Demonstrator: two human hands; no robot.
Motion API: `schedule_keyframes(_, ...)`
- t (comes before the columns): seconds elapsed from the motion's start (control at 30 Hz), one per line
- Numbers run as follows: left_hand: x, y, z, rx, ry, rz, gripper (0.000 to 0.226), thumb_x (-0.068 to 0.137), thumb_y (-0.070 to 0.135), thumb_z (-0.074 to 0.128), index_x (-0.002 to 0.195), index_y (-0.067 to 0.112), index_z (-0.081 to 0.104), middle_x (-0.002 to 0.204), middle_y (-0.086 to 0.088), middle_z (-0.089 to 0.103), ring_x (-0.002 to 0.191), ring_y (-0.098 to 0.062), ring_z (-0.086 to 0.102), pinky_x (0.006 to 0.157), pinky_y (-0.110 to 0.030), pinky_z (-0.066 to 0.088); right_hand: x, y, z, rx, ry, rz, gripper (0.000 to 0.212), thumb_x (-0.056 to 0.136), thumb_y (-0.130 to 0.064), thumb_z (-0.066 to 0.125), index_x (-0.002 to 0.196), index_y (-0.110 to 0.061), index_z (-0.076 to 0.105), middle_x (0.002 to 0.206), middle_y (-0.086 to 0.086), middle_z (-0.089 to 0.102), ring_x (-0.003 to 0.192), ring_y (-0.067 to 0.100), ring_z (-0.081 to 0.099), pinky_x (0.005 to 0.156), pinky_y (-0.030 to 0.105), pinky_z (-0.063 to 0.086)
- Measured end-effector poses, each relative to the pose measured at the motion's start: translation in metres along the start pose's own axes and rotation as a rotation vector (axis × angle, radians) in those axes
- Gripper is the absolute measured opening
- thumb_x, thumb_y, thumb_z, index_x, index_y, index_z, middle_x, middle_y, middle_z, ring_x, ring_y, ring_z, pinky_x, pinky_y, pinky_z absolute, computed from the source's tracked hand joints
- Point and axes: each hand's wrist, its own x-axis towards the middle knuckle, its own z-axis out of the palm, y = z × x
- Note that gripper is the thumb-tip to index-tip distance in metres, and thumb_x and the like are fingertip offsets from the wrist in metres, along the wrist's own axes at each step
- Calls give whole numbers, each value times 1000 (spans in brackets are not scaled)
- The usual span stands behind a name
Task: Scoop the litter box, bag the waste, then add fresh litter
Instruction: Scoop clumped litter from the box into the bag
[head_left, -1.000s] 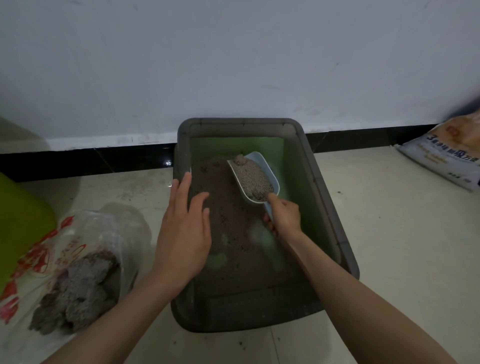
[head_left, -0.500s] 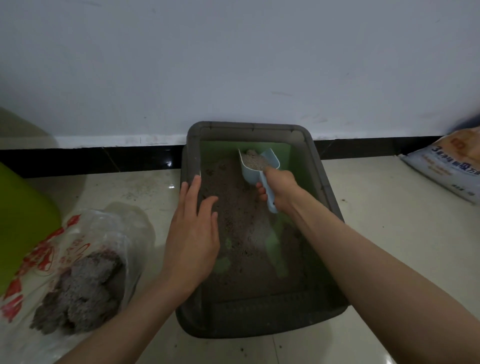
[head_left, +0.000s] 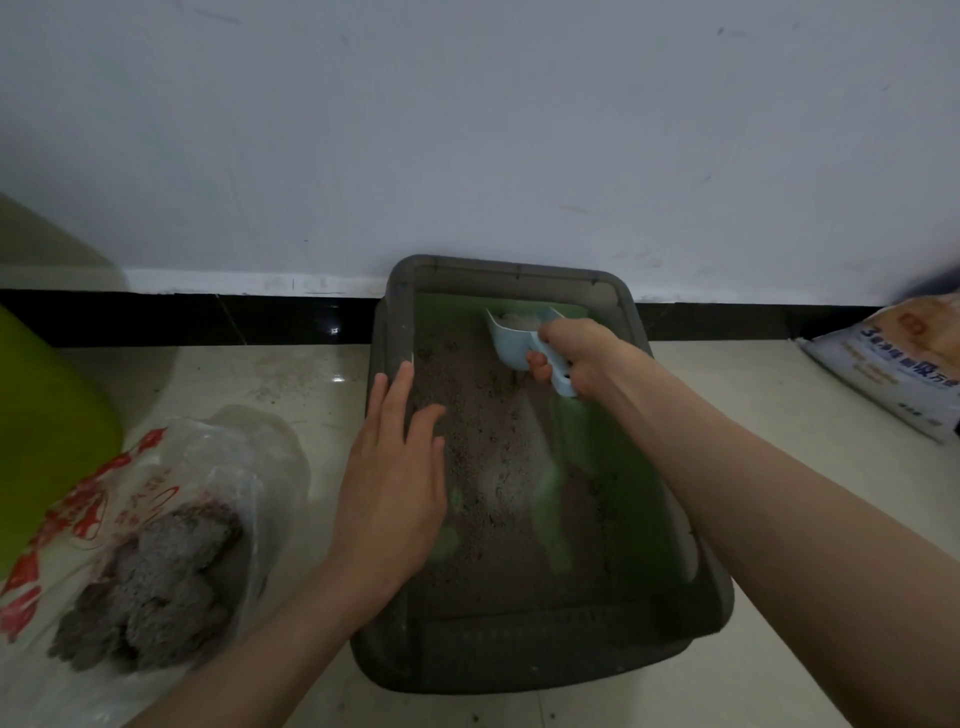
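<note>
Scooping is under way: the right hand (head_left: 576, 356) grips the scoop (head_left: 519, 338), loaded, at the litter box's (head_left: 670, 447) far end. Left hand (head_left: 395, 478), fingers straight, steadies the near rim. Next, carry the load to the bag (head_left: 171, 499) beyond the left hand without spilling.

Two bare forearms are seen reaching in from the lower edge of the head view, and no sleeve, cuff or glove is worn on either as far as the frame shows. The left hand (head_left: 395, 478) is uncovered, with no ring, watch or band to be made out on the fingers or the wrist. The right hand (head_left: 582, 353) is likewise uncovered, and nothing is worn at its wrist; of the rest of the person nothing is shown.
</note>
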Motion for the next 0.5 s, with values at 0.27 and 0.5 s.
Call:
schedule_keyframes(0.27, 0, -1, 3, 7, 5, 1, 48, 94, 29, 23, 121, 7, 54, 152, -14, 23, 141, -30, 15, 109, -39, 21, 3, -10, 0, -66, -29, 29, 18, 101, -13, 30, 100, -3, 45, 69, 8, 44, 40, 7, 41, 29, 12, 32)
schedule_keyframes(0.5, 0, -2, 4, 16, 12, 4, 50, 93, 31, 21, 121, 8, 54, 152, -13, 23, 141, -28, 12, 108, -40, 21, 6, -19, -1, -93, -15, 43, 19, 101, -15, 34, 111, -2, 43, 73, 12, 46, 26, 6, 42, 27, 13, 35)
